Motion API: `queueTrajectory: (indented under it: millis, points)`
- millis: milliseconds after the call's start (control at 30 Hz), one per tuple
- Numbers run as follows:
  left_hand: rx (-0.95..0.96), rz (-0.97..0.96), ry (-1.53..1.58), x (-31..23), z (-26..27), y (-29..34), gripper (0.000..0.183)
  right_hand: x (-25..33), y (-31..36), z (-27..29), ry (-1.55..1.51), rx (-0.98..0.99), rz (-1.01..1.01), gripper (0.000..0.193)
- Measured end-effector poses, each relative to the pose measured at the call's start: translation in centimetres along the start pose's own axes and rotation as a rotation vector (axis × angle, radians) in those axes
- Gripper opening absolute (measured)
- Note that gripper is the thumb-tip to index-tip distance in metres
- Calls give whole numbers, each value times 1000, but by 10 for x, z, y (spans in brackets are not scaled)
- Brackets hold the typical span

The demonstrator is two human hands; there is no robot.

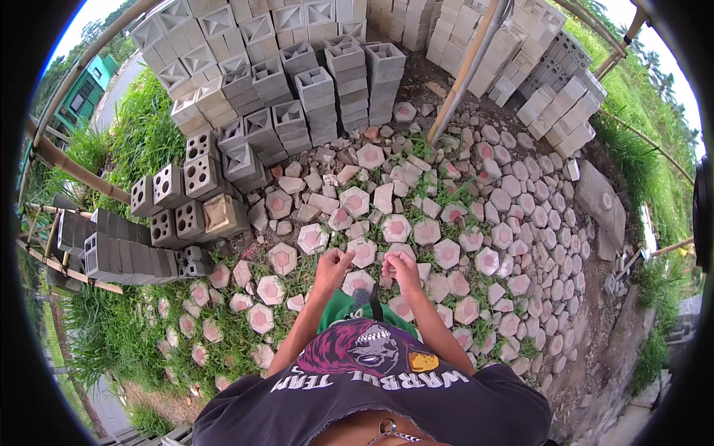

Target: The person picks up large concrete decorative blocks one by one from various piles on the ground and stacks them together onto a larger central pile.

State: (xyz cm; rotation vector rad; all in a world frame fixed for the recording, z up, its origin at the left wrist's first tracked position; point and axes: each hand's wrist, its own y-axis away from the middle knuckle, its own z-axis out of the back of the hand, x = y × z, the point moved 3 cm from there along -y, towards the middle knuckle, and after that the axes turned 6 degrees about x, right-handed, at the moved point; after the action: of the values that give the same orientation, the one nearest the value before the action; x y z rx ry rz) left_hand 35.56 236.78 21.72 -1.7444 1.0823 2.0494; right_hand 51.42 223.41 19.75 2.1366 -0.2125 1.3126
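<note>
My left hand (332, 270) is raised in front of my waist, its fingers curled in and thumb and forefinger close together. Level with it, a short gap away, my right hand (402, 270) has its fingers bent in loosely. Nothing shows sticking out of either hand. Below them are my green shorts (338, 308) and a dark strap (375, 303) hanging at the front. Beyond the hands, hexagonal paving stones (396, 228) with reddish centres lie over grass and rubble. Neither hand touches them.
Tall stacks of grey hollow blocks (312, 93) stand ahead and left, with round-holed blocks (201, 177) nearer. A slanted pole (465, 74) rises ahead. More blocks (563, 115) are piled at far right, near a large slab (601, 201). Bamboo rails (71, 260) run along the left.
</note>
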Motion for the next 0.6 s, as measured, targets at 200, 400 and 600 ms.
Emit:
queueTrajectory:
  millis: [200,400,600]
  points:
    - [57,33,-150,3,-21,-72,42,19,-56,29,-31,-52,-22,15]
    - [161,96,-216,-16,-34,-155,44,55,-132,45,-72,-122,6,15]
    - [184,69,-227,-43,-39,-286,43,108,-249,71,-75,-174,76,15]
